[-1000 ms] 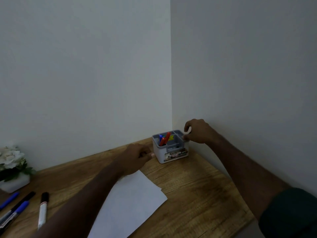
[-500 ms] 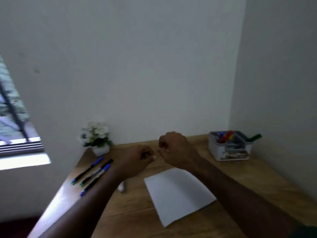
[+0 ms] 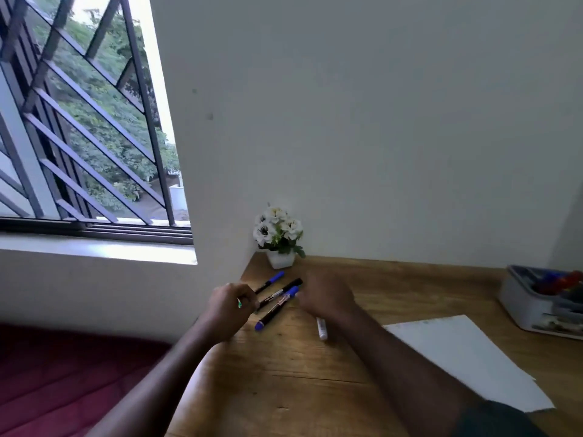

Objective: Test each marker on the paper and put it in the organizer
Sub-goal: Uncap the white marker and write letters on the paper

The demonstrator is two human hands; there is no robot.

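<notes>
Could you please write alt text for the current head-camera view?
Both hands, left hand closed and right hand, reach toward loose markers on a wooden desk near a flower pot; paper and the organizer sit right.

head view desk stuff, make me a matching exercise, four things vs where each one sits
Things:
1. flower pot
2. organizer
3. paper
4. white marker

Places:
A. far right edge of the desk
B. back left corner, against the wall
C. partly under the right hand
D. flat on the desk, in front of the organizer

Pairs: 1-B, 2-A, 3-D, 4-C
</notes>
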